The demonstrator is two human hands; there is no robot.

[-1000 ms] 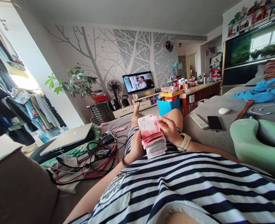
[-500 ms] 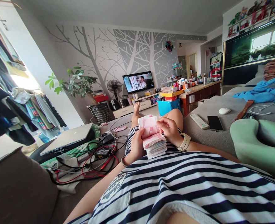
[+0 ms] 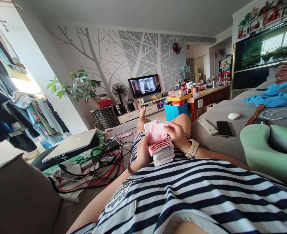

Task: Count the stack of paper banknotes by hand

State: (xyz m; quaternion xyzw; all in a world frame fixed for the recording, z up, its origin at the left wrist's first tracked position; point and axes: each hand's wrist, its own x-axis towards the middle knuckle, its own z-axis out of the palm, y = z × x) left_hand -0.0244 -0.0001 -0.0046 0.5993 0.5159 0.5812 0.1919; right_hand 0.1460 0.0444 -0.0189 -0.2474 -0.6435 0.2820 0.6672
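Observation:
A thick wad of banknotes (image 3: 161, 152), pink on top with paler bluish notes below, is folded over in front of my lap. My left hand (image 3: 143, 152) grips it from the left side, thumb on the upper part. Above the fold, a pink banknote (image 3: 156, 134) stands up facing me. My right hand (image 3: 177, 134) pinches the right edge of this upright note between thumb and fingers. A cream watch band (image 3: 192, 149) circles the right wrist, and a dark bracelet (image 3: 129, 169) the left.
Tangled cables (image 3: 104, 162) and a closed silver laptop (image 3: 71, 144) lie to my left. At right on the grey sofa are a remote control (image 3: 207, 127), a phone (image 3: 224, 129), a white mouse (image 3: 234, 116) and a green neck pillow (image 3: 255, 149).
The upper note's face has shifted slightly under my right fingers, and more folded edges fan out in the wad's lower part. The television picture has changed.

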